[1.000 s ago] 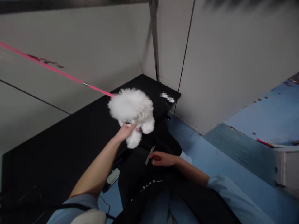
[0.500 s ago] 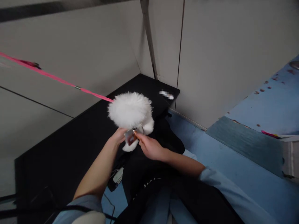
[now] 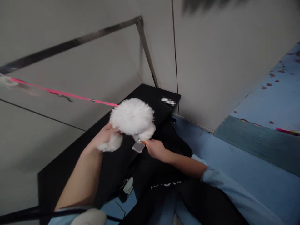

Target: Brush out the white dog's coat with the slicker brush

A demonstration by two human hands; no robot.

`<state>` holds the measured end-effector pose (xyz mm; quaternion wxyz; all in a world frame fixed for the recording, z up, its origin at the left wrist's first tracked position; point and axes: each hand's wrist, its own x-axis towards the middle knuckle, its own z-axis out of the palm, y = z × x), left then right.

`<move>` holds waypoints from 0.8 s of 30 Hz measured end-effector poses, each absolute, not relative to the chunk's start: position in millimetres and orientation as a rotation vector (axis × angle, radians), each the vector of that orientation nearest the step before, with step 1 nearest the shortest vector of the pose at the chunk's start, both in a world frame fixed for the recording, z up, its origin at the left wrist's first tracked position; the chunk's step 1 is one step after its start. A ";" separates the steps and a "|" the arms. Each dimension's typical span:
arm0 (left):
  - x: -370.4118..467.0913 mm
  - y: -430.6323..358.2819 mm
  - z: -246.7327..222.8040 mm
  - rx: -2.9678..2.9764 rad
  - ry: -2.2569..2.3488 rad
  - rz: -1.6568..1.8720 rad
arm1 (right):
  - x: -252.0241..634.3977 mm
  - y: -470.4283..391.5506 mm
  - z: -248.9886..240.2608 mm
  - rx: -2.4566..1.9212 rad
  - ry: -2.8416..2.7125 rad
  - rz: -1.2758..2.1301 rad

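A fluffy white dog [image 3: 132,117] is on the black grooming table [image 3: 70,168], its round head seen from above and hiding most of its body. My left hand [image 3: 104,136] is closed around the dog's white foreleg [image 3: 112,143] and holds it out to the left; its fingertips are partly hidden by fur. Between the fingers of my right hand [image 3: 156,148] is the orange handle of a slicker brush [image 3: 138,147]. The brush's flat rectangular head is just below the dog's chest fur; whether they touch I cannot tell.
A pink leash [image 3: 70,94] runs from the dog's neck left to a metal grooming arm [image 3: 93,36] rising from the table's far end. Pale wall panels [image 3: 222,56] stand close behind. Blue floor [image 3: 225,159] and a grey-green mat [image 3: 257,143] lie to the right.
My left hand has moved left and lifted the foreleg sideways. My right hand with the slicker brush has come slightly down and right, away from my left. More of the metal arm now shows.
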<state>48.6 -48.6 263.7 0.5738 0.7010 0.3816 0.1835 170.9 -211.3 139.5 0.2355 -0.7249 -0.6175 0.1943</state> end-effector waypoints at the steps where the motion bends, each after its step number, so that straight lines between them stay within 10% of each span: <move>1: 48.1 -52.5 272.0 1.600 0.915 0.432 | 169.5 -209.2 140.4 -1.960 -1.715 0.513; 24: 60.9 -81.8 377.9 1.404 0.553 0.463 | 172.9 -204.9 238.7 -1.871 -1.715 0.386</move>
